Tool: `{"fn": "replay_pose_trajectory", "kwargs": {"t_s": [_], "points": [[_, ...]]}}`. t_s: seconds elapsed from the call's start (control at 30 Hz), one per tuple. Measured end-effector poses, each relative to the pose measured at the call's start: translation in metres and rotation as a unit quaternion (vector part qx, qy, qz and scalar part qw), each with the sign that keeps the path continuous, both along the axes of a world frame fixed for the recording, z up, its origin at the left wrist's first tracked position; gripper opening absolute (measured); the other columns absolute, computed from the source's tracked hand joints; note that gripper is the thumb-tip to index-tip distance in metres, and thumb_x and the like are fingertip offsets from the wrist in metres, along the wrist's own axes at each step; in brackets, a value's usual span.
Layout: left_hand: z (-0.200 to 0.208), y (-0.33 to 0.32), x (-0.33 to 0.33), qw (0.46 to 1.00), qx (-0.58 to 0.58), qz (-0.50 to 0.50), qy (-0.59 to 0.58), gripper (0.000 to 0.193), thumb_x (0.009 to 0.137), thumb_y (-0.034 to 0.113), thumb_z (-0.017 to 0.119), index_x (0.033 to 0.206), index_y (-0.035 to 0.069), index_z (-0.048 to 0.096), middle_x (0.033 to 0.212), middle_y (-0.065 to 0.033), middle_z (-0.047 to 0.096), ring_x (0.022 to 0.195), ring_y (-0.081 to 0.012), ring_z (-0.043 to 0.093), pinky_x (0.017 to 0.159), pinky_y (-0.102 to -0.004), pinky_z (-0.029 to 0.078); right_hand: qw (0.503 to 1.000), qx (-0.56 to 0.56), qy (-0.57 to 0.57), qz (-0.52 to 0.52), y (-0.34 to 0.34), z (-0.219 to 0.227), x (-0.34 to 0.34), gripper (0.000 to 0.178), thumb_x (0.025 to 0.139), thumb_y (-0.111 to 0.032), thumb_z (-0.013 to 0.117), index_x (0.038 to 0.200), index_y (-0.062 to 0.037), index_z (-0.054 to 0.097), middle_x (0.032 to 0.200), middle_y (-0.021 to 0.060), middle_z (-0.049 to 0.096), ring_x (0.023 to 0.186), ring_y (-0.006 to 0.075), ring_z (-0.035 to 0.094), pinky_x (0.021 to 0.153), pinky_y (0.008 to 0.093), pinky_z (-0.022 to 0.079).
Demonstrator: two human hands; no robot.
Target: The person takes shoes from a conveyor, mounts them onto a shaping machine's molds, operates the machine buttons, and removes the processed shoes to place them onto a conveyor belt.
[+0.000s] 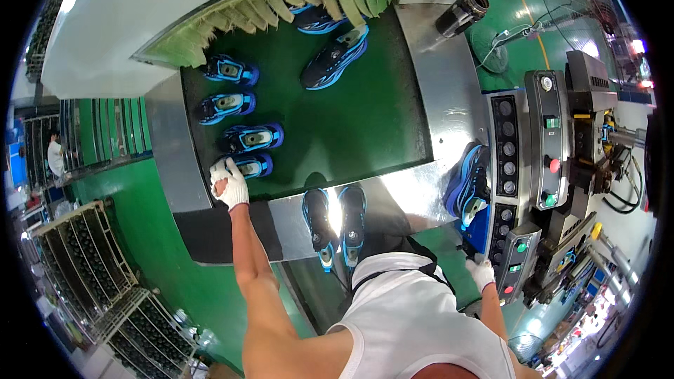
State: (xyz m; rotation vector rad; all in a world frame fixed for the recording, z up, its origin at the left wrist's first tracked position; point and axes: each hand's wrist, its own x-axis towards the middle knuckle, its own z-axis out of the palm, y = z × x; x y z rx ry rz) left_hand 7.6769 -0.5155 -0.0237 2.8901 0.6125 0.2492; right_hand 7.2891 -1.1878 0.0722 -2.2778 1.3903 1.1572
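At the far side, a white machine hood (154, 14) stands over a green belt (379, 126), its green fringe (281, 3) hanging between. To the right is a control box (517, 261). Four black-and-blue shoes (247, 139) form a row on the belt's left. The gloved left hand (230, 184), fingers curled, meets the left end of the nearest shoe (258, 165); whether it grips cannot be told. The gloved right hand (481, 271) is near the control box, its closure unclear. Judged advisable: set that shoe level, parallel to its row and clear of its neighbour.

Left hand (230, 182) at black-blue shoe (255, 165); right hand (481, 273) near grey control box (516, 263).
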Motion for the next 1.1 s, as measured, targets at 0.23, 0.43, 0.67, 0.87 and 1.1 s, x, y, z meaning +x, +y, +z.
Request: {"fn": "replay_pose_trajectory", "kwargs": {"t_s": [0.23, 0.43, 0.67, 0.87, 1.1], "points": [[0.056, -0.052, -0.031, 0.990, -0.080, -0.101, -0.052, 0.018, 0.101, 0.026, 0.062, 0.102, 0.009, 0.067, 0.101, -0.0155, 0.067, 0.091, -0.0376, 0.067, 0.081, -0.0491, 0.052, 0.936, 0.136, -0.322, -0.031, 0.036, 0.039, 0.105, 0.064, 0.091, -0.016, 0.073, 0.146, 0.0057, 0.049, 0.142, 0.0234, 0.059, 0.131, 0.0281, 0.059, 0.111, 0.0370, 0.046], [0.167, -0.228, -0.041, 0.897, -0.221, -0.372, -0.092, 0.015, 0.081, 0.017, 0.083, 0.083, 0.009, 0.070, 0.087, -0.0105, 0.069, 0.079, -0.0295, 0.069, 0.070, -0.0407, 0.055, 0.874, 0.225, -0.429, 0.020, 0.111, 0.125, 0.164, 0.072, 0.087, -0.019, 0.076, 0.149, 0.0022, 0.047, 0.145, 0.0227, 0.057, 0.136, 0.0303, 0.056, 0.113, 0.0385, 0.045], [0.220, -0.480, -0.093, 0.613, -0.301, -0.729, -0.047, 0.016, 0.084, 0.021, 0.078, 0.083, 0.007, 0.071, 0.083, -0.0116, 0.069, 0.075, -0.0309, 0.068, 0.066, -0.0408, 0.053, 0.814, 0.111, -0.552, 0.144, 0.094, 0.088, 0.151, 0.055, 0.077, -0.015, 0.071, 0.129, -0.0030, 0.058, 0.131, 0.0209, 0.061, 0.126, 0.0377, 0.057, 0.106, 0.0436, 0.046], [0.306, -0.637, -0.168, 0.431, -0.408, -0.803, 0.060, 0.030, 0.080, 0.009, 0.082, 0.107, 0.002, 0.071, 0.113, -0.0165, 0.070, 0.088, -0.0271, 0.069, 0.079, -0.0370, 0.057, 0.825, 0.136, -0.500, -0.226, -0.015, 0.203, 0.047, 0.067, 0.079, -0.047, 0.081, 0.120, 0.0013, 0.060, 0.109, 0.0184, 0.070, 0.101, 0.0302, 0.070, 0.090, 0.0428, 0.055], [0.336, -0.789, -0.265, 0.426, -0.504, -0.737, 0.145, 0.037, 0.098, -0.001, 0.061, 0.135, 0.002, 0.056, 0.124, -0.0115, 0.062, 0.111, -0.0189, 0.064, 0.097, -0.0336, 0.053, 0.457, 0.168, -0.707, -0.513, -0.051, 0.174, -0.123, 0.068, 0.082, -0.034, 0.084, 0.127, 0.0112, 0.060, 0.113, 0.0130, 0.069, 0.099, 0.0172, 0.064, 0.090, 0.0323, 0.052]]}}
